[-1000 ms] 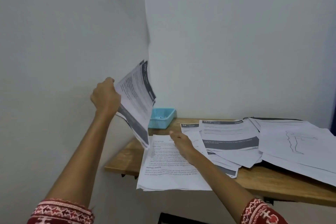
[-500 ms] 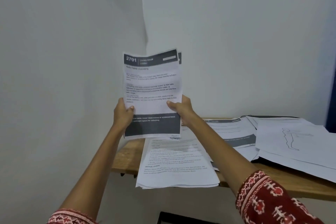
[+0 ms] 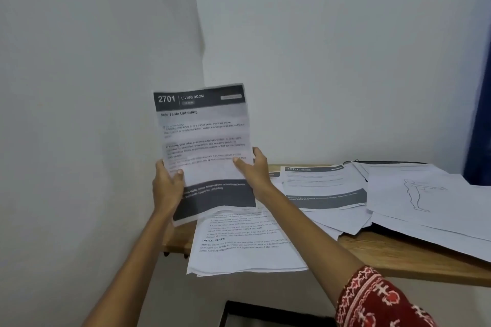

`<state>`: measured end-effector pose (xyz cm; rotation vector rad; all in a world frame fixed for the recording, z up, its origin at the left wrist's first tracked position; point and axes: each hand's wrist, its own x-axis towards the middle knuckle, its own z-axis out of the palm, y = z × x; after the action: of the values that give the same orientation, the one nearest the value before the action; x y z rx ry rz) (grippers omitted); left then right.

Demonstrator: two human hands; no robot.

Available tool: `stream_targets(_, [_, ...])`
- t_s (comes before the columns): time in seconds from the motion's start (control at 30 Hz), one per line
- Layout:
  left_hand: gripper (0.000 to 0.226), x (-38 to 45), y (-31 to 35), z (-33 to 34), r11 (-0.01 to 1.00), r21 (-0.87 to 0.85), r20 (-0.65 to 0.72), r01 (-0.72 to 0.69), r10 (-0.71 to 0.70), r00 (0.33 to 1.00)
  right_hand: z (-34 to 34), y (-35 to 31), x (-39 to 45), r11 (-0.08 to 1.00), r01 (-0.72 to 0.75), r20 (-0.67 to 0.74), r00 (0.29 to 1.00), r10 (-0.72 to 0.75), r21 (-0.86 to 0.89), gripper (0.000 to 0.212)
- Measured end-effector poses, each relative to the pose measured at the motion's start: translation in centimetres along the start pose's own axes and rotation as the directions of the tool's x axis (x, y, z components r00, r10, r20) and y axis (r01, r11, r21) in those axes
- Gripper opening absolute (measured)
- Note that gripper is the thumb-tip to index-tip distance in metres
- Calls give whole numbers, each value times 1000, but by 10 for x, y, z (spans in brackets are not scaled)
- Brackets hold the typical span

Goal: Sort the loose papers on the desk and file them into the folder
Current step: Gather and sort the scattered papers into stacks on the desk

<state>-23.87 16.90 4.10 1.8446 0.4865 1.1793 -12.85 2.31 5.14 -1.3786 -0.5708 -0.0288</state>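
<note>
— What is being held up?

— A thin sheaf of papers, front page upright and facing the camera. Its dark header reads "2701 LIVING ROOM", with the title "Side Table Unfolding" below and a dark band across the foot.

— Who has hold of it?

— Both hands. The left hand grips the left edge low down, thumb on the front of the page. The right hand grips the right edge a little higher, thumb also on the front, fingers curled behind.

— Where does the sheaf sit relative to the counter?

— Raised above the left end of the wooden counter, near the corner of the walls, touching nothing but the hands.

— And beneath it?

— A text stack with the heading "INITIAL STATE" lies on the counter, its near end hanging over the front edge. To the right lies a banded form with a dark header and footer, on top of more fanned sheets. Farther right, a sheet with a line drawing overlaps other white pages.

— Any folder?

— A dark edge shows behind the right-hand pages; whether it is the folder I cannot tell.

— Anything else?

— A red patterned sleeve on the right forearm.
</note>
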Motion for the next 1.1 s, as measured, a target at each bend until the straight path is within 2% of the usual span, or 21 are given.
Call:
stream_targets(0.07, [39, 12, 8, -5, 997, 74, -30, -13, 15, 999, 4, -8, 7, 999, 24, 11, 1000, -23, -36, 33])
stream_targets(0.13, [46, 24, 11, -10, 979, 198, -4, 37, -37, 999, 2, -10, 14, 997, -11, 16, 1000, 12, -74, 40])
stream_targets(0.2, [47, 33, 1, -12, 923, 366, 72, 117, -154, 985, -9, -9, 16, 984, -83, 8, 996, 85, -157, 45])
stream_targets(0.27, [41, 35, -18, -12, 849, 513, 192, 126, -257, 947, -27, -3, 17, 937, -137, -36, 990, 133, -323, 50])
stream_targets(0.37, [38, 27, -54, -6, 748, 656, 290, 102, -375, 881, -64, 16, 19, 733, -160, -107, 987, 119, -661, 52])
stream_targets(0.43, [40, 18, -64, -1, 717, 691, 294, 93, -397, 870, -91, 28, 21, 580, -200, -135, 979, 155, -790, 48])
stream_targets(0.5, [41, 15, -63, 2, 705, 701, 262, 107, -394, 881, -112, 35, 22, 471, -251, -148, 958, 245, -845, 51])
stream_targets(0.57, [44, 18, -60, 5, 706, 701, 258, 99, -380, 888, -128, 39, 20, 407, -263, -123, 933, 340, -875, 63])
stream_targets(0.67, [55, 20, -62, 3, 747, 663, 341, 48, -358, 869, -141, 48, 13, 324, -228, -87, 914, 397, -918, 64])
stream_targets(0.77, [59, 21, -69, -4, 822, 570, 456, 8, -325, 829, -147, 58, 12, 320, -220, -98, 929, 357, -921, 56])
stream_targets(0.9, [42, 15, -75, -12, 921, 353, 449, 166, -323, 833, -146, 57, 11, 297, -241, -141, 936, 323, -924, 51])
stream_targets(1.03, [34, 10, -75, -14, 937, 280, 424, 208, -315, 849, -146, 60, 7, 228, -276, -258, 960, 105, -934, 29])
stream_targets(1.1, [34, 9, -74, -14, 937, 277, 433, 215, -321, 842, -148, 56, 9, 319, -344, -350, 936, 38, -883, 27])
